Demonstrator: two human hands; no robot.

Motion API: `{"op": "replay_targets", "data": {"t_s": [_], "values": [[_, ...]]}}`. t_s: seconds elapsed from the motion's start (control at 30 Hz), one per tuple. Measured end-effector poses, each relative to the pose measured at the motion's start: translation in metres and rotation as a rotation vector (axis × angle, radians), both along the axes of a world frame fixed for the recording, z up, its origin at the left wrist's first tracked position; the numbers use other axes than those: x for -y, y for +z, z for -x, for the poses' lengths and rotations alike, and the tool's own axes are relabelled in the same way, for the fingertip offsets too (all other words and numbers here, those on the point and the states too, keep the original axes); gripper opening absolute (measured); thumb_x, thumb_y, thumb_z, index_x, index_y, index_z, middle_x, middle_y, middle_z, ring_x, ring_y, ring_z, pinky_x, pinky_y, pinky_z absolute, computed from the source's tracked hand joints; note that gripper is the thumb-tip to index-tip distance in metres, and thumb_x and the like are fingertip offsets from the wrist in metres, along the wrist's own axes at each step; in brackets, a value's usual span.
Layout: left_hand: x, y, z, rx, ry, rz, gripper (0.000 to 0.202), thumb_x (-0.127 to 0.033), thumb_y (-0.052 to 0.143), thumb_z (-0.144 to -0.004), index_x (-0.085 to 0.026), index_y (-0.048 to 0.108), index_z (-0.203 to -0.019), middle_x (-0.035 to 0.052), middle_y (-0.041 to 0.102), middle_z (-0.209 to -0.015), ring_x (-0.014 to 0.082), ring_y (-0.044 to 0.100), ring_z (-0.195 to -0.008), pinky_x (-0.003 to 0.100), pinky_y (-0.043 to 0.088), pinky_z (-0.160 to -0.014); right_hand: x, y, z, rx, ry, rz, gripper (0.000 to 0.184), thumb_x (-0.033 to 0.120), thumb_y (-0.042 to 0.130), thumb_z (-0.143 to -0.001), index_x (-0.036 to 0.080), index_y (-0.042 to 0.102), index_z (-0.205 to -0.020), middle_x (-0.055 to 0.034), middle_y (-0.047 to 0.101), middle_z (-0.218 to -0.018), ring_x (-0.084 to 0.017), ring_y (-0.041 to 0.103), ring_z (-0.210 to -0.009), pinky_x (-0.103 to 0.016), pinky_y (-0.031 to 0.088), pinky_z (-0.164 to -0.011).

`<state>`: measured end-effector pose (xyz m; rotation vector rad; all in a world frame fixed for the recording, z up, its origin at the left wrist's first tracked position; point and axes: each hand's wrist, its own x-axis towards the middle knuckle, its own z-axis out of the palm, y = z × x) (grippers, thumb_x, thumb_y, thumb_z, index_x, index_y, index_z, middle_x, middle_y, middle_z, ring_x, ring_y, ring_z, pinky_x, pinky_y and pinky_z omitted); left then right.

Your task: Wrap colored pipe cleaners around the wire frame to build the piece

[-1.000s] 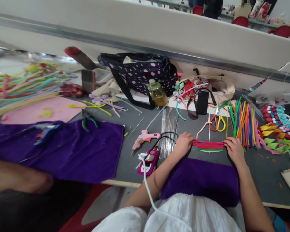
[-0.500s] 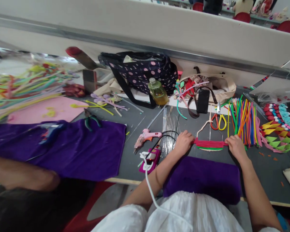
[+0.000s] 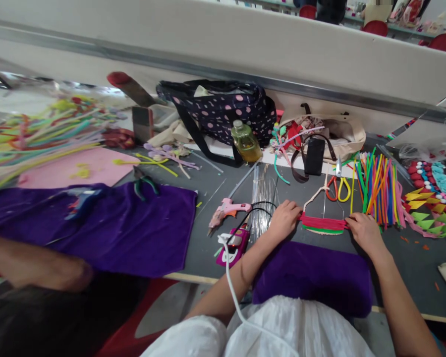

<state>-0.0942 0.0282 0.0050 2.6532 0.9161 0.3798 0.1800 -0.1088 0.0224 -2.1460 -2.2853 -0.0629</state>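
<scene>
My left hand (image 3: pixel 284 218) and my right hand (image 3: pixel 362 231) each pinch one end of a short flat bundle of red, pink and green pipe cleaners (image 3: pixel 322 223), which lies on the grey table (image 3: pixel 405 253). Both hands have curled fingers closed on the bundle's ends. A purple cloth (image 3: pixel 312 275) lies just in front of me below the bundle. A cream cord loop (image 3: pixel 317 193) runs up from the bundle.
A pink glue gun (image 3: pixel 226 208) and thin wires (image 3: pixel 262 198) lie left of my left hand. Scissors (image 3: pixel 336 186) and upright-fanned coloured pipe cleaners (image 3: pixel 377 191) are to the right. A dotted bag (image 3: pixel 223 111), an oil bottle (image 3: pixel 246 142) and another person's arm (image 3: pixel 33 265) are nearby.
The view has shifted slightly. My hands stay on the bundle's ends, with my right hand a little closer in.
</scene>
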Motion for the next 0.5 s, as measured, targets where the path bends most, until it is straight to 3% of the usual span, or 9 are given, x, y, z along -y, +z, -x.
{"op": "replay_targets", "data": {"t_s": [0.1,0.23,0.33,0.5], "values": [[0.012,0.008,-0.011,0.081,-0.112,0.016,0.03,-0.031,0.04,-0.096,-0.02,0.059,-0.115,0.0103,0.058,-0.111,0.023,0.048,-0.1,0.036,0.04,-0.085,0.002,-0.006,0.013,-0.103,0.078,-0.109,0.037,0.033,0.047,-0.093,0.019,0.059,-0.125,-0.0136,0.059,-0.116,-0.026,0.053,-0.105,-0.038,0.04,-0.087],[0.025,0.004,-0.034,0.072,-0.305,0.04,0.052,-0.051,0.055,-0.086,-0.018,0.051,-0.127,0.0121,0.055,-0.114,0.026,0.048,-0.103,0.038,0.041,-0.086,0.004,-0.017,0.027,-0.176,0.098,-0.118,0.049,0.044,0.049,-0.091,0.017,0.054,-0.131,-0.0158,0.056,-0.117,-0.028,0.051,-0.106,-0.041,0.044,-0.087],[0.027,-0.004,-0.044,0.046,-0.322,0.03,0.057,-0.052,0.06,-0.082,-0.017,0.05,-0.126,0.0125,0.055,-0.112,0.0264,0.048,-0.101,0.038,0.042,-0.084,0.006,-0.02,0.03,-0.161,0.069,-0.105,0.047,0.045,0.048,-0.092,0.017,0.056,-0.13,-0.0153,0.056,-0.113,-0.028,0.052,-0.102,-0.04,0.045,-0.084],[0.024,-0.012,-0.047,0.03,-0.324,0.028,0.05,-0.056,0.051,-0.086,-0.017,0.057,-0.116,0.0117,0.056,-0.107,0.0255,0.049,-0.096,0.037,0.041,-0.081,0.007,-0.018,0.031,-0.124,0.05,-0.078,0.044,0.046,0.048,-0.092,0.019,0.061,-0.124,-0.0126,0.058,-0.103,-0.026,0.052,-0.094,-0.038,0.043,-0.081]]}}
